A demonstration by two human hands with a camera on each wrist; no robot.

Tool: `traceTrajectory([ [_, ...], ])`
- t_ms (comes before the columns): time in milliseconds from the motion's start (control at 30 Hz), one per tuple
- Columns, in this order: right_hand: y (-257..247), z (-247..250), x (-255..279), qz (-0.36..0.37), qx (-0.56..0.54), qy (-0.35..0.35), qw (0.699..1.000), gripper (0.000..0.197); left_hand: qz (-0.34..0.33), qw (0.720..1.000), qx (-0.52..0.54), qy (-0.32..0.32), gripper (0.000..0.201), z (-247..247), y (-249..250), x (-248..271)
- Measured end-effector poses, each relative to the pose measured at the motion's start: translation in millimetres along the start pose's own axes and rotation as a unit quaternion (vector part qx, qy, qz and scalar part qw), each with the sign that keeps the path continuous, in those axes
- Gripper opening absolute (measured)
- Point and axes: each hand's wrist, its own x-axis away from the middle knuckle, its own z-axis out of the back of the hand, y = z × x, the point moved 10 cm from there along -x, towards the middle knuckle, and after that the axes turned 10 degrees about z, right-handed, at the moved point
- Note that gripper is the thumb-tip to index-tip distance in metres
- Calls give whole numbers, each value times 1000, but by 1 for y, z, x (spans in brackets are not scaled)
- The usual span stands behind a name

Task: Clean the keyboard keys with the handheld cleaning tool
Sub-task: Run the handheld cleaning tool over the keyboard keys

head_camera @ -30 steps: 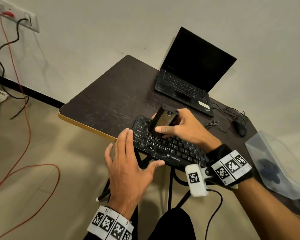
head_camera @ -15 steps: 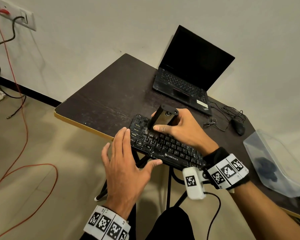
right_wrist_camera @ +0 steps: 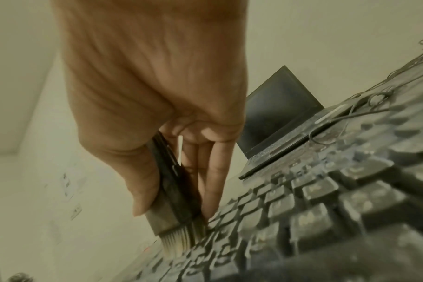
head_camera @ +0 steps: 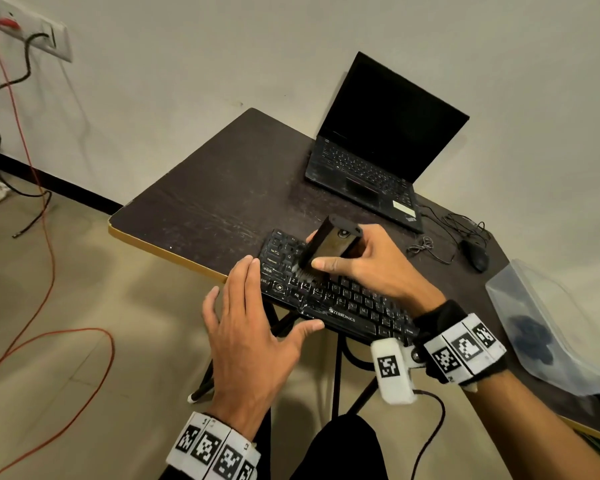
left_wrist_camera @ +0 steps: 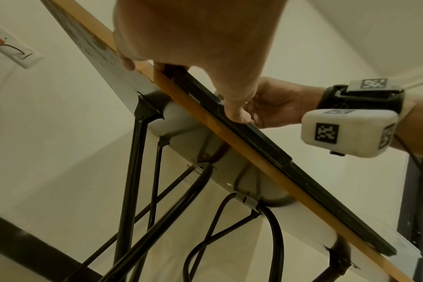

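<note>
Head view: right hand grips brush, bristles on keyboard keys.

Your left hand wears a white wristband of black square markers; beside your right hand, a black strap carries markers, a white tagged block and a black cable.

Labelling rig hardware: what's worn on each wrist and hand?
Bare hands, no gloves. The left hand has a white wristband of black-and-white square tags. The right hand has a black strap with the same white tags, plus a white tagged block trailing a black cable.
</note>
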Motion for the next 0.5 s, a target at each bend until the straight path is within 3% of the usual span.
traceTrajectory([
  [100, 12, 14, 0, -21, 5, 52, 998, 29, 0, 1000, 0, 2, 121, 0, 0, 0],
  [233, 10, 4, 6, -29, -20, 13, 999, 29, 2, 1000, 2, 7, 120, 1, 0, 0],
  [367, 22, 21, 8, -53, -19, 73, 996, 31, -1, 1000, 4, 7, 120, 2, 0, 1],
  [500, 10, 7, 15, -37, -29, 9, 999, 30, 0, 1000, 7, 11, 121, 2, 0, 0],
])
